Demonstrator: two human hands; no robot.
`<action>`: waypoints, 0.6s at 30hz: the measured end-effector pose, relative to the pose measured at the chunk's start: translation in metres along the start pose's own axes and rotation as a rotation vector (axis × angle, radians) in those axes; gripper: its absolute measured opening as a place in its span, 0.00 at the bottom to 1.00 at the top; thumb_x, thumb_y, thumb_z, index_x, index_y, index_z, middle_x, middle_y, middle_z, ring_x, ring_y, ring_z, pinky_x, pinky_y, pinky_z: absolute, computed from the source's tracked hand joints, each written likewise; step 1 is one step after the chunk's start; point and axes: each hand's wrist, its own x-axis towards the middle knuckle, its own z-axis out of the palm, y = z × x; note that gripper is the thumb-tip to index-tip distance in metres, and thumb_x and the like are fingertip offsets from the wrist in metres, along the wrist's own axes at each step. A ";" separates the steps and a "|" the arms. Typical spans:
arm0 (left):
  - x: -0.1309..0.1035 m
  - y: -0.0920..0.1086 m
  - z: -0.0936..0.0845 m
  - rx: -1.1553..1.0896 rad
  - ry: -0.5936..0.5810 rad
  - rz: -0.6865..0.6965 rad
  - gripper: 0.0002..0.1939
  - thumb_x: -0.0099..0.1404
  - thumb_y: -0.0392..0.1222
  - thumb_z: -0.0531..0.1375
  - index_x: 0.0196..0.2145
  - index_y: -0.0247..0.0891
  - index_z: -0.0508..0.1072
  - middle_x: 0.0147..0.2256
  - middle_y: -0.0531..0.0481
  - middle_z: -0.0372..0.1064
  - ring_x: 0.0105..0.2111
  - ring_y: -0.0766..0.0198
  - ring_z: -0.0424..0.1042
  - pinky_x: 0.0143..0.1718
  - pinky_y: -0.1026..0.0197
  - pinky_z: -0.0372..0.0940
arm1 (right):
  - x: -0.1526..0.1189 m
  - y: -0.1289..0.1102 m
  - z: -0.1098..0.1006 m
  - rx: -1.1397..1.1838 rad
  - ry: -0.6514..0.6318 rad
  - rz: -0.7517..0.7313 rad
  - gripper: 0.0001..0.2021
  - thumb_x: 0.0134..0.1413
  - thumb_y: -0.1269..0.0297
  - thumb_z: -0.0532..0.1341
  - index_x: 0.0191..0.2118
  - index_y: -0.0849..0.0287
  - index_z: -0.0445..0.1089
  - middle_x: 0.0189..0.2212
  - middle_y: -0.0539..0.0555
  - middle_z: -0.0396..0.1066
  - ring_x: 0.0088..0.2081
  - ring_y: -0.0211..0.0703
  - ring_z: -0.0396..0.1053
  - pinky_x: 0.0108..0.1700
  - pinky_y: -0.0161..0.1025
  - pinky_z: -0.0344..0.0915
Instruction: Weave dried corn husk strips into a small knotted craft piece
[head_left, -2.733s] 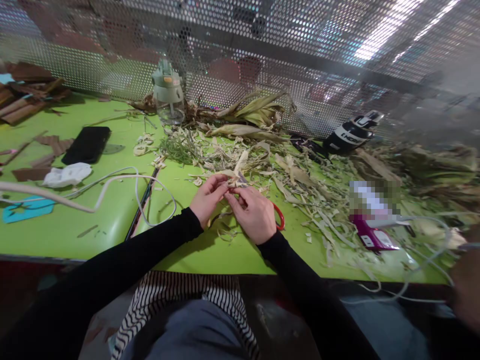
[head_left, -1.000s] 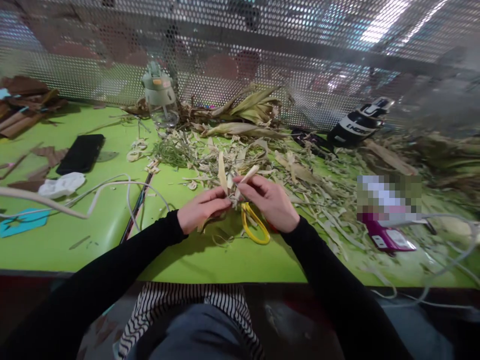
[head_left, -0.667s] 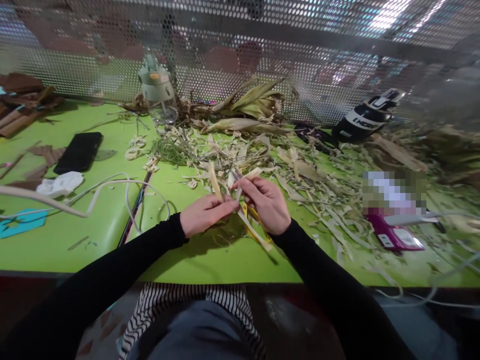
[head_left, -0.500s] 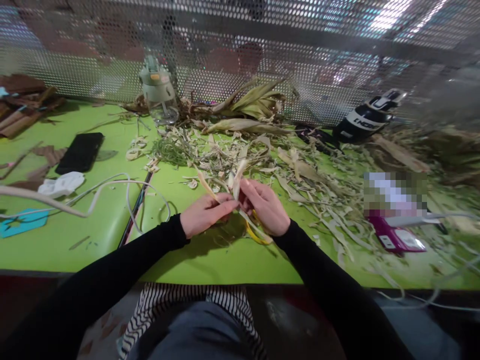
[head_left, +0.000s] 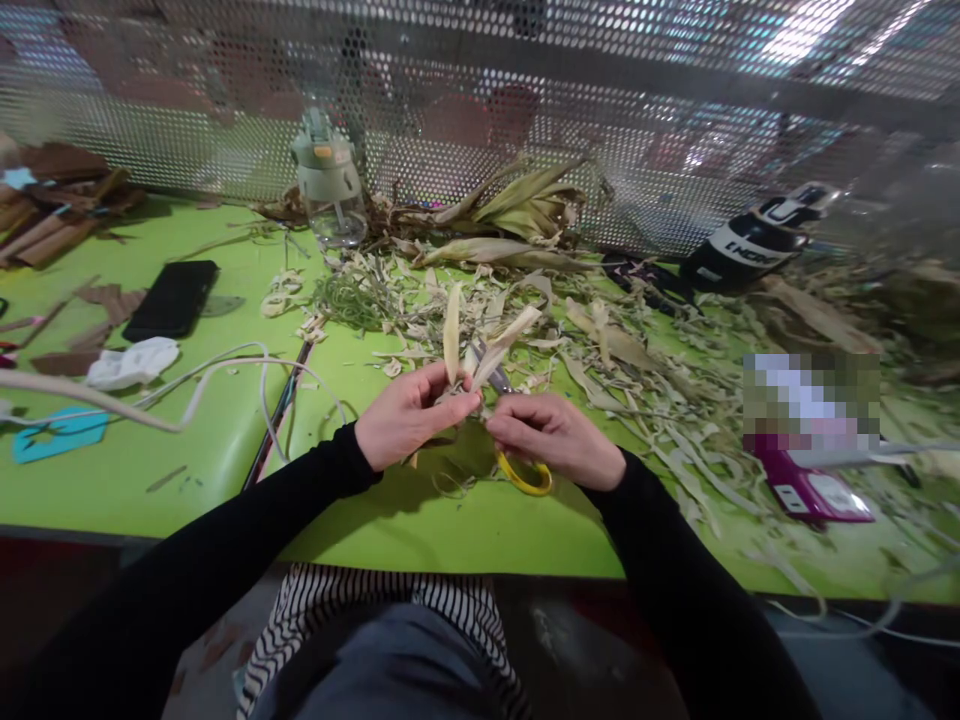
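Observation:
My left hand (head_left: 411, 412) is closed on a bundle of dry corn husk (head_left: 451, 335), pinching its base between thumb and fingers. Pale pieces of the husk stand up and fan out above the fingertips. Just to the right, my right hand (head_left: 551, 435) is closed, thumb against the bent forefinger, close to the base of the bundle. What it pinches is too small to make out. Scissors with a yellow handle (head_left: 527, 478) pass beneath my right hand, their metal blades showing beyond it. Whether the palm grips them or they lie on the table is hidden.
Husk scraps (head_left: 645, 400) spread behind and right of my hands. A clear bottle (head_left: 330, 195) and a black bottle (head_left: 750, 245) stand or lean near the perforated metal screen (head_left: 450, 130). Leftward lie a phone (head_left: 171, 300), white cables (head_left: 187, 395) and a blue tag (head_left: 60, 435).
My right hand has moved right and slightly nearer, away from the left fingertips. The husk pieces in my left hand are spread wider, and the scissors' blades now show. The view has shifted slightly.

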 end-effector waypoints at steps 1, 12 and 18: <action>0.000 0.002 0.000 0.014 0.016 0.021 0.06 0.58 0.40 0.60 0.31 0.35 0.67 0.23 0.58 0.58 0.20 0.75 0.53 0.23 0.69 0.52 | -0.001 0.000 -0.002 0.006 -0.014 -0.005 0.17 0.57 0.56 0.57 0.21 0.60 0.64 0.16 0.45 0.58 0.17 0.28 0.54 0.18 0.29 0.51; 0.001 -0.003 0.005 0.062 -0.293 -0.041 0.08 0.58 0.41 0.59 0.34 0.33 0.69 0.24 0.55 0.59 0.21 0.74 0.53 0.23 0.68 0.51 | 0.010 0.009 -0.002 0.167 0.213 -0.004 0.17 0.57 0.51 0.56 0.43 0.60 0.68 0.30 0.52 0.70 0.26 0.35 0.65 0.27 0.33 0.63; -0.002 -0.011 0.008 0.307 -0.268 -0.026 0.12 0.60 0.47 0.56 0.29 0.33 0.67 0.20 0.59 0.50 0.20 0.73 0.50 0.21 0.67 0.47 | 0.014 0.009 0.013 0.455 0.225 -0.003 0.09 0.49 0.60 0.65 0.32 0.60 0.71 0.26 0.50 0.69 0.27 0.35 0.67 0.30 0.33 0.64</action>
